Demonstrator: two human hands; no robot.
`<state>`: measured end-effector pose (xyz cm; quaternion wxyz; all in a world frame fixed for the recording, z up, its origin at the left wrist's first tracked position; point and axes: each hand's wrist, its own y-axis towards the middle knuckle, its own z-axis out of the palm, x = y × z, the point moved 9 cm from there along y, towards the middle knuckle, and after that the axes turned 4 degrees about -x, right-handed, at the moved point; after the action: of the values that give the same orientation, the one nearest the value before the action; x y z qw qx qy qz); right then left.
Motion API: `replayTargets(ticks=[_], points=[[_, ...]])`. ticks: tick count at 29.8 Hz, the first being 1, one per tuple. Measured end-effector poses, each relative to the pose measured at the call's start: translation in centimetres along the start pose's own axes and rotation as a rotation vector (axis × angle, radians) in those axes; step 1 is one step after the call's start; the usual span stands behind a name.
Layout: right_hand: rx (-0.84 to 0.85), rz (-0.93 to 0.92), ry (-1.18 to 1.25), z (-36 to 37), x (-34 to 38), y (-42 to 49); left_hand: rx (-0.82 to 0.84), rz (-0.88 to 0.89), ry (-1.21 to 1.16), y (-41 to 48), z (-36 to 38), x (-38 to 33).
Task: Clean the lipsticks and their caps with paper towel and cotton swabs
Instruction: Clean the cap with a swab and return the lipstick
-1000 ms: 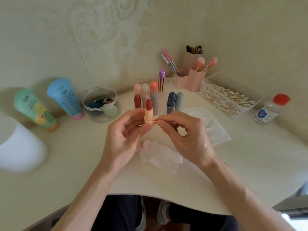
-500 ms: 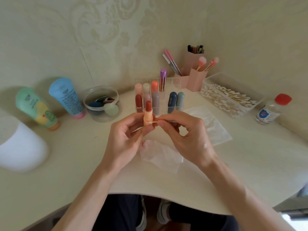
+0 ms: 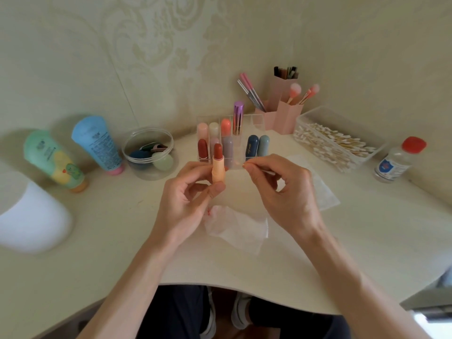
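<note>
labels: print on blue tube (image 3: 97, 143) and bottle (image 3: 395, 163) is seen, unreadable | surface: cream bench (image 3: 117, 245); patterned wallpaper (image 3: 151, 45) behind | left hand (image 3: 188, 204): lipstick (image 3: 218, 167) gripped upright, frame centre | right hand (image 3: 286, 192): cotton swab (image 3: 268, 172) pinched, just right of it

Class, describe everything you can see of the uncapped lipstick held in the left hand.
The uncapped lipstick with a peach, plastic-looking tube stands upright, its brick-red rounded bullet wound out. The left hand pinches its lower tube, holding it above the cream table. The right hand, pinching a thin white cotton swab, is not touching it.
</note>
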<state>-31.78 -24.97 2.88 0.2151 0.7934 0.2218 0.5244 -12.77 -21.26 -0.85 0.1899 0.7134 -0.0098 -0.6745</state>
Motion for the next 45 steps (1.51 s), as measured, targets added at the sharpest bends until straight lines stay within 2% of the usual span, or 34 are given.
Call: replayTargets(ticks=[6, 13, 23, 30, 37, 45], points=[[-0.102, 0.139, -0.131, -1.8, -2.3, 0.6, -0.061, -0.084, 0.274, 1.1, 0.7, 1.5], [-0.127, 0.261, -0.196, -2.8, -3.8, 0.8, -0.119, -0.045, 0.565, 2.3, 1.9, 1.2], [-0.144, 0.25, -0.177, -3.0, -3.4, 0.8, -0.174, -0.001, 0.678, 2.8, 2.7, 0.7], [-0.187, 0.253, -0.07, -3.3, -2.9, 0.7, -0.184, -0.024, 0.744, 2.5, 2.7, 0.8], [-0.195, 0.24, -0.03, -3.2, -2.7, 0.7, -0.155, -0.019, 0.742, 2.5, 2.9, 0.9], [-0.205, 0.231, 0.0, -3.1, -2.7, 0.6, -0.21, 0.008, 0.724, 2.3, 2.5, 0.4]])
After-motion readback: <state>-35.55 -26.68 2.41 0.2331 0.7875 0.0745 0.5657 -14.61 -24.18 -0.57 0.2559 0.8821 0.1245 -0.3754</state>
